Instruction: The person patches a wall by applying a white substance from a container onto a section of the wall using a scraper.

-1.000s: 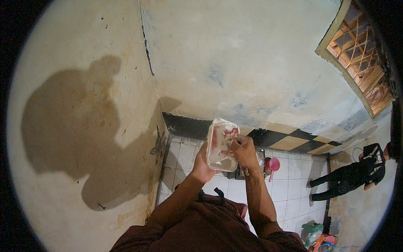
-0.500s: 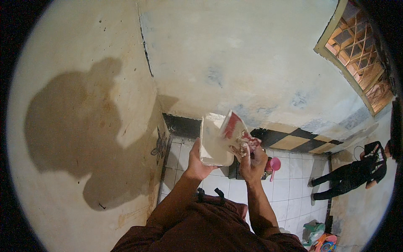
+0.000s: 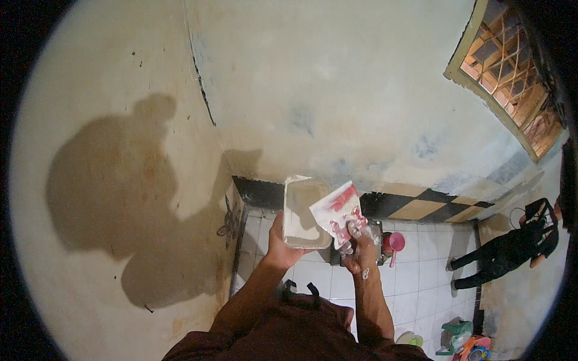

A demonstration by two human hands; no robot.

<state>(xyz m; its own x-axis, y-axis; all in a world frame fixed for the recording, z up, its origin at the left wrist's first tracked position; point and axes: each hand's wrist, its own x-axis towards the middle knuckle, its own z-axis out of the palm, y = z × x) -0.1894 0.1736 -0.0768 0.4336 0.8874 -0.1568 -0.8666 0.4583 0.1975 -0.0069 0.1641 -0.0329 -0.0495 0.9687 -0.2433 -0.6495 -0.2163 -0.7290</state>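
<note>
My left hand [image 3: 281, 248] is closed round the left side and lower edge of a shallow rectangular container [image 3: 290, 231], whose rim and inside are coated with whitish paste. My right hand [image 3: 361, 253], smeared with the same paste, grips a red putty spreader [image 3: 338, 207]. White paste covers much of the spreader's flat face, leaving red patches bare. One corner of the blade overlaps the container's right side in view; I cannot tell whether they touch.
Ahead rises a patchy plastered wall [image 3: 349, 90], with another wall [image 3: 90, 210] close at left. A pink dipper [image 3: 396, 242] is beyond my right hand, over white floor tiles [image 3: 409, 277]. A person in black [image 3: 506, 256] stands at right; colourful items [image 3: 463, 343] lie lower right.
The spreader has swung from steeply raised to a flatter tilt, its face turned more toward me. Both hands and the container sit slightly lower in the picture.
</note>
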